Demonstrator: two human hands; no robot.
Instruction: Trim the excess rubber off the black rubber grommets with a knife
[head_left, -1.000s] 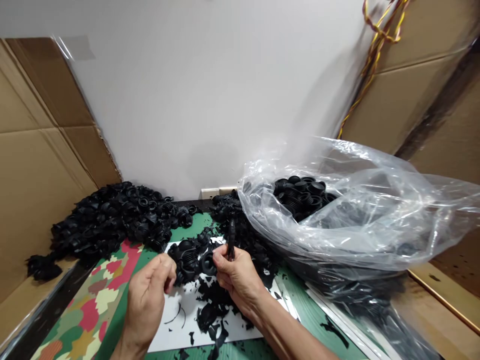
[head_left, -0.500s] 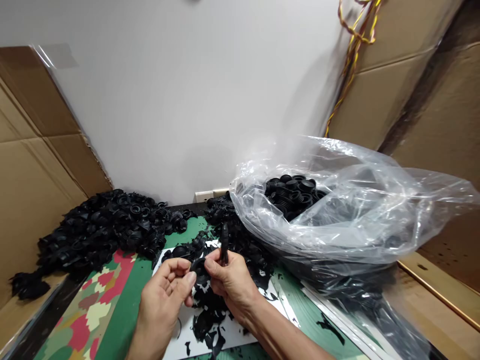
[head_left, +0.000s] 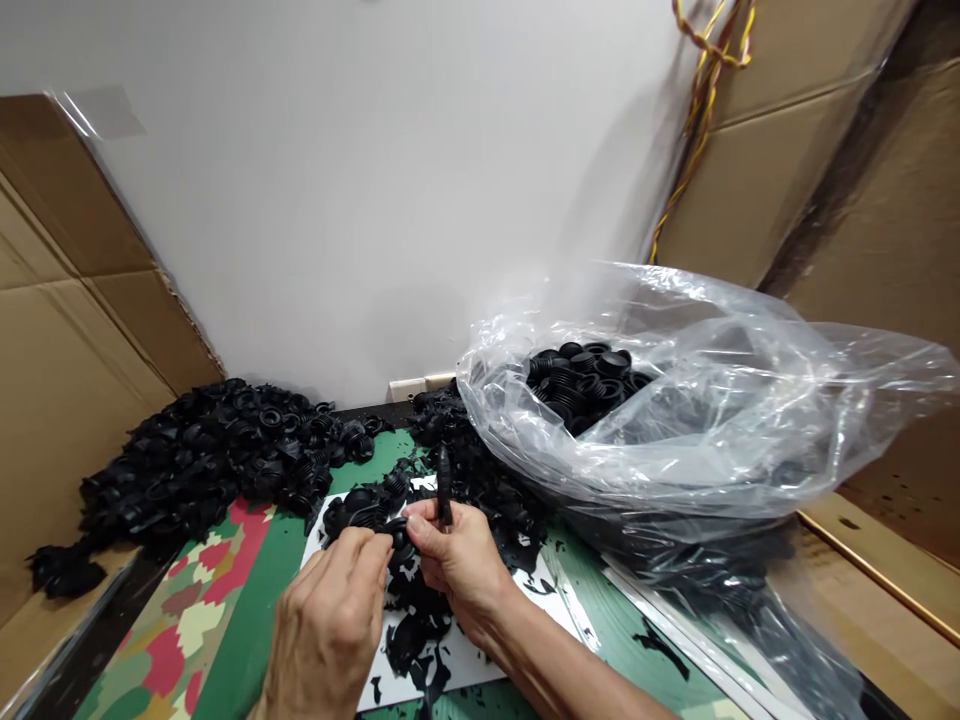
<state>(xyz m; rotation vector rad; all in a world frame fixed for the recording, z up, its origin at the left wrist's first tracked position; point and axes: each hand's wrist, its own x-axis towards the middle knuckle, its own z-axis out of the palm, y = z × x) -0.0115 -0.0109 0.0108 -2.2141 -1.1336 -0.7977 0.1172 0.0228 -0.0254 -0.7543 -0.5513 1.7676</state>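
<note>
Between my two hands is a round black rubber part (head_left: 400, 541). My left hand (head_left: 330, 615) is turned knuckles up, with its fingertips pinched at the left edge of this part. My right hand (head_left: 466, 565) grips the part between thumb and fingers. A dark pen-like tool (head_left: 444, 480) also stands up out of the right fist; its lower end is hidden. Beneath both hands, a white sheet (head_left: 491, 677) carries torn black rubber scraps (head_left: 412, 645) and several ribbed rubber pieces (head_left: 364, 505).
Left, a large heap of black rubber parts (head_left: 225, 450) leans toward the cardboard (head_left: 67, 300). On the right stands a clear plastic bag (head_left: 720, 450) with round ribbed parts (head_left: 585, 375) inside. More scraps lie behind my hands on the green tabletop (head_left: 386, 455). Twisted wires (head_left: 697, 130) hang at upper right.
My left hand has rolled over from fingers showing to knuckles up and now closes on the part's edge. My right hand keeps its hold, almost in place.
</note>
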